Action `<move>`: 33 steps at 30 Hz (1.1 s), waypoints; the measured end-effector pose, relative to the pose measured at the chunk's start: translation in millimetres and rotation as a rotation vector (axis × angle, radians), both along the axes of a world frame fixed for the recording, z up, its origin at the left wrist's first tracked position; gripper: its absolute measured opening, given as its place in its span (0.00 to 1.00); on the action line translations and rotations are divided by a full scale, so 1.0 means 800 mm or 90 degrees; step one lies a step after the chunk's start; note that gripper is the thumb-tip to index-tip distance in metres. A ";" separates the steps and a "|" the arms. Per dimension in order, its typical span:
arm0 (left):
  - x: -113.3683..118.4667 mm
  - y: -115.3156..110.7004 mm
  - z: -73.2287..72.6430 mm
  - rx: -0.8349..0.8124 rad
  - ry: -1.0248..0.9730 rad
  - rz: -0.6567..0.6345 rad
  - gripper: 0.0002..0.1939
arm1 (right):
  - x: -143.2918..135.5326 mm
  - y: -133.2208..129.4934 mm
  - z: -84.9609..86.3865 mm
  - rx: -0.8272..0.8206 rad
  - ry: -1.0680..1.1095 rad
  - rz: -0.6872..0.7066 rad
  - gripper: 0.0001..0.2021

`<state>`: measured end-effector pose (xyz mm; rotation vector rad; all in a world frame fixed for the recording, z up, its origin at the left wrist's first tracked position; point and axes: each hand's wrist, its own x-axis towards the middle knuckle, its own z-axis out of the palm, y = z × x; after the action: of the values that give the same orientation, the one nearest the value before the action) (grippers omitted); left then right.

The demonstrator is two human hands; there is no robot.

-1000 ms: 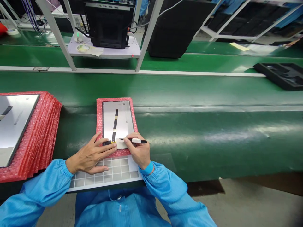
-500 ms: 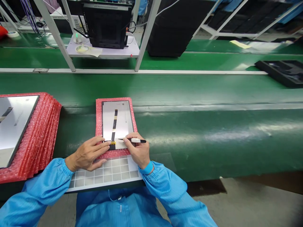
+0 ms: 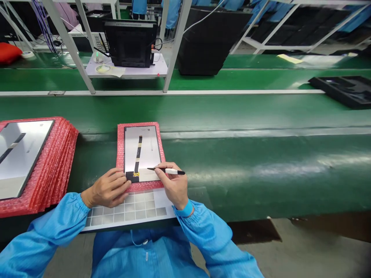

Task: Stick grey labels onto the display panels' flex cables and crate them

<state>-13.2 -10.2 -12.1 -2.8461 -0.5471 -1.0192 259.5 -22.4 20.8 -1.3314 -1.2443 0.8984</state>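
Observation:
A display panel [image 3: 149, 150] lies on pink bubble wrap [image 3: 120, 144], its silvery back facing up. A black flex cable [image 3: 137, 158] runs down it to a yellow-marked connector [image 3: 136, 175] near the lower left corner. My left hand [image 3: 111, 187] rests at that corner, fingers half bent and lying together, tips at the panel's edge. In my right hand [image 3: 174, 187] is a pen-shaped tool [image 3: 172, 171] with a black pointed tip and white body. Its tip hovers over or touches the panel right of the connector; I cannot tell which.
Left of me stands a stack of pink bubble-wrap sheets [image 3: 62, 162] with another display panel [image 3: 31, 154] on top. A gridded sheet [image 3: 127, 210] lies at the near edge of the green bench [image 3: 261, 154]. Farther back are frame posts, a monitor [image 3: 130, 42] and a black tray [image 3: 344, 88].
My left fingers have drawn back from the connector to the panel's edge and bent more. The tool's tip has shifted slightly right, still in my right hand. The view has tilted a little.

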 end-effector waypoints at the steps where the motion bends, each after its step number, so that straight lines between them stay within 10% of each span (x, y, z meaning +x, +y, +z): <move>1: 0.000 -0.003 0.001 0.024 -0.009 0.000 0.19 | 0.008 -0.004 0.005 -0.001 -0.006 0.005 0.07; 11: 0.063 -0.062 0.042 -0.134 0.126 -0.109 0.15 | 0.089 -0.079 0.016 -0.167 -0.110 0.072 0.07; 18: 0.097 -0.072 0.017 -0.248 0.232 -0.171 0.36 | 0.089 -0.114 -0.007 -0.117 -0.164 0.130 0.04; 33: 0.098 -0.075 0.000 -0.254 0.223 -0.156 0.36 | 0.098 -0.116 -0.018 -0.066 -0.205 0.169 0.02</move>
<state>65.1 -70.4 -12.1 -3.4065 -0.4122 -0.4456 337.9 -115.4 6.2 -1.4554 -1.6728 0.9691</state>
